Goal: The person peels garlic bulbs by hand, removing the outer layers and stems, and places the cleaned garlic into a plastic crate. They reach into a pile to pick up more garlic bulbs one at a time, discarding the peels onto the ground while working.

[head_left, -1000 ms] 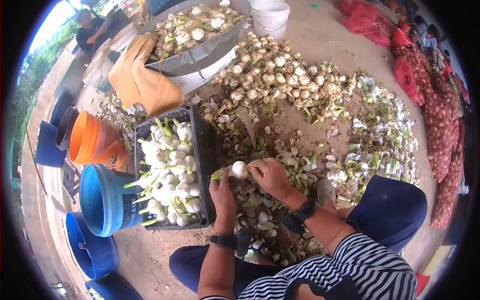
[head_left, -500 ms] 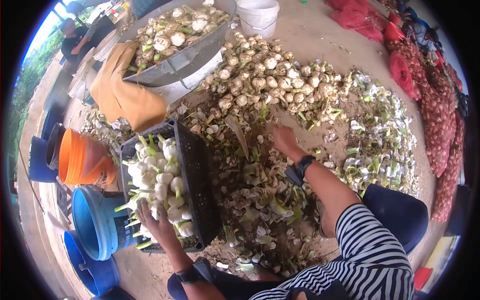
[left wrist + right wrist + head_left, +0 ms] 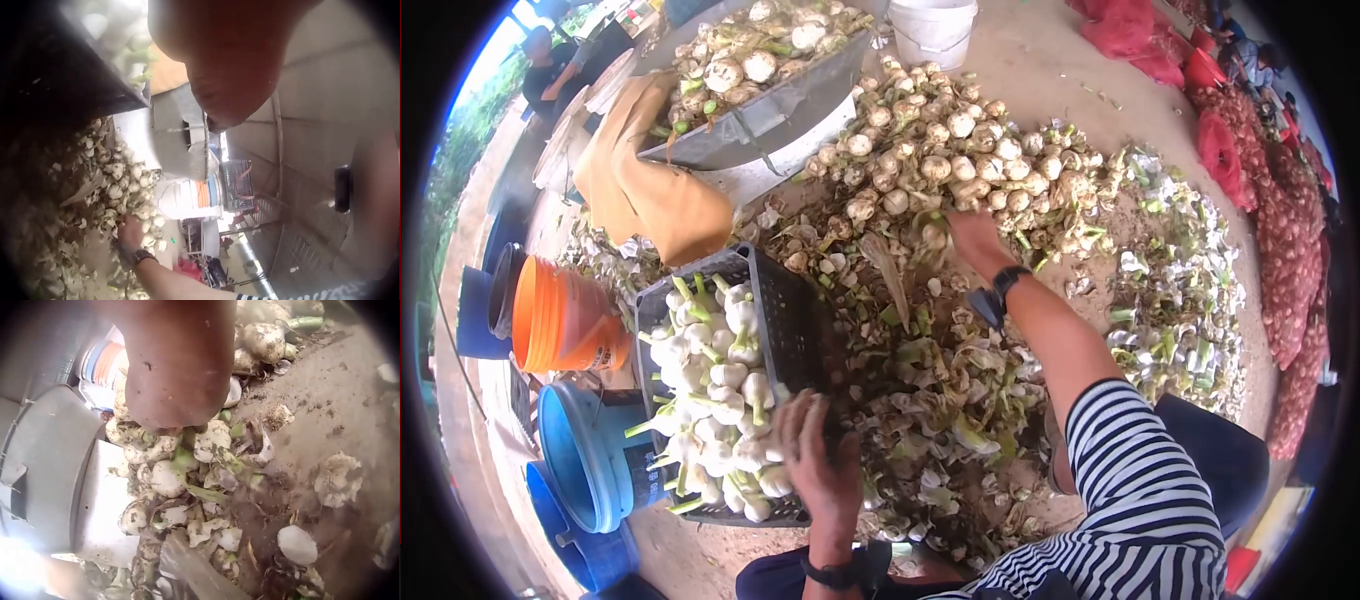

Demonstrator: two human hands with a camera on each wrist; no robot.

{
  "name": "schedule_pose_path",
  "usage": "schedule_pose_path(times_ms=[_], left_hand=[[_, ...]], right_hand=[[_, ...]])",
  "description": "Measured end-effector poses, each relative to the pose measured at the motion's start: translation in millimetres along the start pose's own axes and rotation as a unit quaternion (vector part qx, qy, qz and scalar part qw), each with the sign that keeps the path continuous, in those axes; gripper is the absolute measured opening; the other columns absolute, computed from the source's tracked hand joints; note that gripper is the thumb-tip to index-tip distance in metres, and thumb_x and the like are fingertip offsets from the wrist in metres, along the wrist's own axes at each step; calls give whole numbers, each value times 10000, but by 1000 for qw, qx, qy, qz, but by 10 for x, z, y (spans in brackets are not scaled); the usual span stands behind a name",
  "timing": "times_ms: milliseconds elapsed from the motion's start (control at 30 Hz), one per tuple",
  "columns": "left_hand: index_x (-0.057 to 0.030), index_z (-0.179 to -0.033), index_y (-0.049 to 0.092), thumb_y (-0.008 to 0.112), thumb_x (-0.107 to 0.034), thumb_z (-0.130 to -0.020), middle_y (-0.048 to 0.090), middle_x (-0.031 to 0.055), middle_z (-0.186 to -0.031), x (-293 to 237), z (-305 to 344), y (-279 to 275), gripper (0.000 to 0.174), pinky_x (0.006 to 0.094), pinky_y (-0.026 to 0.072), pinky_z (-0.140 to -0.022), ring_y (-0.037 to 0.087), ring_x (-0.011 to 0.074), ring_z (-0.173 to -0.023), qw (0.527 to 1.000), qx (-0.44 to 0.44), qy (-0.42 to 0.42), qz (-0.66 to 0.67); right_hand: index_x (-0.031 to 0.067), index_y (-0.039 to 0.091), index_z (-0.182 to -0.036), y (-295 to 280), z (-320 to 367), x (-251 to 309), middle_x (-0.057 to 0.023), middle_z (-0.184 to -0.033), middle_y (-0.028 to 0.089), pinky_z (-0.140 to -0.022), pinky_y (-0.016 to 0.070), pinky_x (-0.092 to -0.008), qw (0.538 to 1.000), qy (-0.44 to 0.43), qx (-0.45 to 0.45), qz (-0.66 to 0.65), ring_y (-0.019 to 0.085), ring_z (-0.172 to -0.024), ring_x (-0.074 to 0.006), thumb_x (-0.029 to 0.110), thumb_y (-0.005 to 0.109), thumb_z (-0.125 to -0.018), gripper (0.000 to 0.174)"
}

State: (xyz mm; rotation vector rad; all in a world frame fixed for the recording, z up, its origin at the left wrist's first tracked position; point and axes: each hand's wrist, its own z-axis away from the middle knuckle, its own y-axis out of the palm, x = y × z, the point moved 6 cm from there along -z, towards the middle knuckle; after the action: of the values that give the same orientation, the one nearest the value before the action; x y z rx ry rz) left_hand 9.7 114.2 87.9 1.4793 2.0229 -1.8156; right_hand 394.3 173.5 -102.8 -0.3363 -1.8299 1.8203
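Observation:
My right hand is at the near edge of a heap of unpeeled garlic and grips a garlic bulb, blurred in the head view. Under the thumb in the right wrist view, a green stem shows; the other fingers are hidden there. My left hand, its fingers loosely extended and holding nothing, hovers over the near right edge of a black crate. Clean white garlic bulbs with trimmed green stems fill this crate.
Peeled skins litter the ground between crate and legs. A grey metal tub of garlic and an orange cloth lie beyond the crate. Left stand an orange bucket and a blue bucket. Red net sacks line the right.
The white bulb held between both hands earlier is gone from them. My left hand went to the crate's bulbs, then drew back right to its edge. My right hand reached to the heap and gripped another bulb.

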Motion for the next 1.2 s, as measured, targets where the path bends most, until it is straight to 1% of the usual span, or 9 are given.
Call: schedule_pose_path(times_ms=[100,167,400,600,767,900,1000,1133,1200], left_hand=[[-35,-1254,518,677,6,-737,539,172,-1252,23,119,339,543,420,391,-1011,469,354,-1207,996,60,-29,61],[-43,-1290,493,692,-52,-767,536,192,-1263,143,294,594,560,417,424,-972,484,377,-1194,985,92,-79,121],[-33,-1277,480,713,-106,-772,534,243,-1226,214,555,922,561,425,466,-899,541,406,-1104,962,168,-156,147],[-30,-1129,560,757,-81,-701,561,200,-1138,-113,548,744,473,412,469,-862,544,393,-1045,994,104,-8,17],[-33,-1144,559,730,-36,-731,575,153,-1127,-210,463,521,447,391,492,-861,573,340,-1036,993,70,-26,86],[-85,-1234,512,629,-49,-866,571,66,-1172,103,561,806,387,352,547,-813,603,201,-1032,768,160,-247,569],[-65,-1282,439,568,-85,-913,561,99,-1162,-17,571,713,391,344,547,-796,611,229,-1006,607,140,-304,721],[-59,-1295,395,511,-114,-953,565,106,-1147,20,576,674,365,333,561,-750,633,226,-961,543,135,-322,764],[-55,-1281,406,515,-123,-956,566,103,-1143,101,575,726,349,322,561,-737,639,219,-942,548,150,-314,761]], right_hand=[[22,628,-1019,485,542,-221,-125,-776,648,-598,466,-375,965,108,85,-225,606,-656,-232,156,505,-932,202],[-4,643,-974,365,1243,38,-67,-811,643,-602,442,-318,834,158,94,-520,575,-682,-138,174,528,-925,217],[-16,638,-1020,135,2541,1124,-7,-857,626,-694,461,-257,639,165,152,-735,569,-775,-96,79,524,-904,189],[-7,658,-1001,56,2639,1232,-36,-877,655,-661,450,-248,644,178,58,-742,578,-772,-95,50,518,-875,197],[-11,649,-1043,-208,2633,1270,-48,-917,655,-708,458,-257,666,123,46,-734,580,-802,-103,31,490,-865,242],[-22,633,-1074,-519,2684,1247,-48,-920,664,-726,478,-253,689,74,19,-721,600,-819,-106,5,464,-851,281],[-25,632,-1070,-725,2801,1272,-44,-915,670,-730,485,-254,706,80,8,-704,603,-810,-98,-4,456,-843,288],[-7,619,-1101,-829,2892,1330,-44,-943,669,-739,501,-270,719,40,-18,-693,617,-807,-108,29,480,-880,264],[11,604,-1135,-863,2943,1427,-44,-966,664,-729,510,-282,594,48,70,-800,628,-804,-123,85,510,-914,251]])
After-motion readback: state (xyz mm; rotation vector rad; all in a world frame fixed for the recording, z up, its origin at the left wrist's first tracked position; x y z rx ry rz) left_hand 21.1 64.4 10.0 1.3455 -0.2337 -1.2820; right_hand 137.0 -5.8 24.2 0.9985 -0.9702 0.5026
